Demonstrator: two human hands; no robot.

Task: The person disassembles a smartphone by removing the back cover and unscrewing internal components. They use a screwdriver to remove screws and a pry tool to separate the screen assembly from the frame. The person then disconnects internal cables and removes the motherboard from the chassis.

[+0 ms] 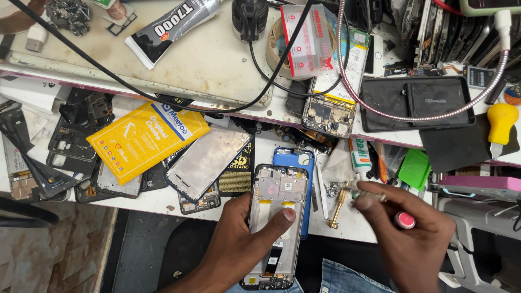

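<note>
I am holding one opened phone [274, 225] in my left hand [236, 244] at the bench [163, 203] edge, thumb pressing across it. My right hand [412, 239] is pinching one pink-capped tool [382, 206]. One yellow packet [144, 138] and many phone parts are cluttering the white bench.

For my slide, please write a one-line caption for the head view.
Left hand steadies an opened phone frame at a cluttered repair bench while the right hand holds a red-capped screwdriver.
</note>
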